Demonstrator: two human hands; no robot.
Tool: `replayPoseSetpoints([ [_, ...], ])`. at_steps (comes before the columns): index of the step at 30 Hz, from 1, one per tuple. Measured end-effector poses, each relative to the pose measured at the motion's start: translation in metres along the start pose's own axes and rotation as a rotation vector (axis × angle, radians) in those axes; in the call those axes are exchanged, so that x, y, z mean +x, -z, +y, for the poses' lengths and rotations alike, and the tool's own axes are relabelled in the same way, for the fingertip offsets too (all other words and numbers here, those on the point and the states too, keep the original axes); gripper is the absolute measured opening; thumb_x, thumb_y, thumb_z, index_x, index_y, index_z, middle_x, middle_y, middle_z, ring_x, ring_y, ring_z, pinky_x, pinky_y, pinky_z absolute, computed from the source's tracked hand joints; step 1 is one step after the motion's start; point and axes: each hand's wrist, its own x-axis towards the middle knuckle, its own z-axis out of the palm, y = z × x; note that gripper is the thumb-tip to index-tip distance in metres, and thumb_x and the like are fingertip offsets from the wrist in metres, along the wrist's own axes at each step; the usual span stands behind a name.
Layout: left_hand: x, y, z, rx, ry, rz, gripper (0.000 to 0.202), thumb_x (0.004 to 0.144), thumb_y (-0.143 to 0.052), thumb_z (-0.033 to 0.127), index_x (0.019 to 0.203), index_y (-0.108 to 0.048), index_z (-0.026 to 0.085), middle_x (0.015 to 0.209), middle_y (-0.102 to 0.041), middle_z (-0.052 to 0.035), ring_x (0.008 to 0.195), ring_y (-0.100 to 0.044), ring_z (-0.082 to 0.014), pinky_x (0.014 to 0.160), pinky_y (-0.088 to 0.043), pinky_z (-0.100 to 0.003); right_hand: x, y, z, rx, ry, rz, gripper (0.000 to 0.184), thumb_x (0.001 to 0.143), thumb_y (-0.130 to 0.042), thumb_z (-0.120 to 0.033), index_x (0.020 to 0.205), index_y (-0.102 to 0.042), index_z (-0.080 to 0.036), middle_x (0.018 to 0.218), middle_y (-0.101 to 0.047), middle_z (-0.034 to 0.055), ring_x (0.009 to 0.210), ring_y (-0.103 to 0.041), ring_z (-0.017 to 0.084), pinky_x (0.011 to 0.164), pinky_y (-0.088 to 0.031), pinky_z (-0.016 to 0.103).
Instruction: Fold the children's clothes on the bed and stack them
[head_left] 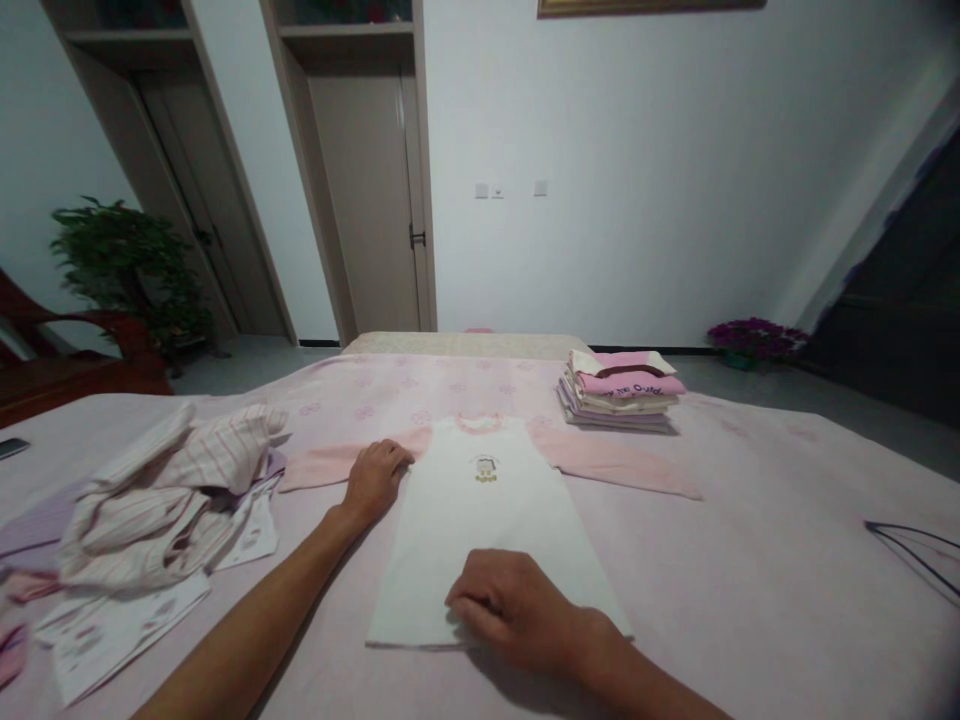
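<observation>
Head view shows two hands (pixel 377 478) (pixel 517 608) at one shirt (pixel 487 525).

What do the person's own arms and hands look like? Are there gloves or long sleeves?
No gloves: the slim left hand and the rounded right hand are bare. The left forearm and right forearm are bare too, with no sleeve, watch or bracelet in view.

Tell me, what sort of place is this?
Most likely a room in someone's home: there's a wooden chair and a leafy plant near a door, and a pink-sleeved top spread on a pink flowered cloth.
</observation>
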Motion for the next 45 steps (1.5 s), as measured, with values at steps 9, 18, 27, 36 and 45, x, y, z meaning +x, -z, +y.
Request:
replayPoseSetpoints([
  [9, 0.010, 0.001, 0.032, -0.023, 0.048, -0.031, 0.014, 0.086, -0.061, 0.028, 0.090, -0.074, 0.023, 0.102, -0.068, -0.0060, 0.098, -0.061, -0.0236, 0.090, -0.042, -0.036, -0.011, 0.001, 0.075, 0.024, -0.327, 0.271, 0.020, 0.095, -0.053, -0.021, 0.096, -0.072, -0.021, 0.094, -0.069, 0.0029, 0.089, -0.063, 0.016, 0.081, -0.044, 0.027],
  [18, 0.014, -0.009, 0.032, -0.055, 0.182, -0.047, 0.014, 0.085, -0.064, 0.028, 0.083, -0.075, 0.020, 0.092, -0.072, -0.0071, 0.090, -0.064, -0.0242, 0.085, -0.043, -0.036, -0.013, -0.007, 0.074, -0.032, -0.257, 0.297, 0.021, 0.092, -0.052, -0.015, 0.100, -0.070, -0.021, 0.094, -0.066, 0.0030, 0.090, -0.062, 0.016, 0.082, -0.046, 0.028],
  [27, 0.016, -0.018, 0.024, -0.271, 0.314, 0.051, 0.021, 0.086, -0.057, 0.030, 0.075, -0.069, 0.018, 0.086, -0.069, -0.0052, 0.083, -0.062, -0.0195, 0.078, -0.044, -0.032, -0.014, -0.008, 0.075, -0.051, -0.232, 0.298, 0.020, 0.093, -0.053, -0.015, 0.101, -0.070, -0.021, 0.094, -0.066, 0.0033, 0.089, -0.061, 0.016, 0.082, -0.046, 0.028],
  [36, 0.007, -0.012, 0.010, -0.545, 0.356, 0.203, 0.041, 0.097, -0.035, 0.050, 0.092, -0.060, 0.018, 0.088, -0.066, -0.0032, 0.080, -0.065, -0.0163, 0.071, -0.055, -0.029, -0.014, -0.007, 0.074, -0.058, -0.214, 0.306, 0.019, 0.094, -0.052, -0.015, 0.100, -0.069, -0.020, 0.093, -0.066, 0.0034, 0.089, -0.061, 0.016, 0.082, -0.046, 0.028],
  [45, 0.006, -0.005, 0.023, -0.185, 0.093, -0.042, 0.018, 0.090, -0.057, 0.029, 0.086, -0.073, 0.022, 0.092, -0.071, -0.0051, 0.090, -0.062, -0.0208, 0.084, -0.044, -0.033, -0.014, -0.008, 0.075, -0.074, -0.227, 0.297, 0.020, 0.093, -0.052, -0.015, 0.100, -0.069, -0.021, 0.094, -0.066, 0.0034, 0.089, -0.061, 0.016, 0.081, -0.047, 0.028],
])
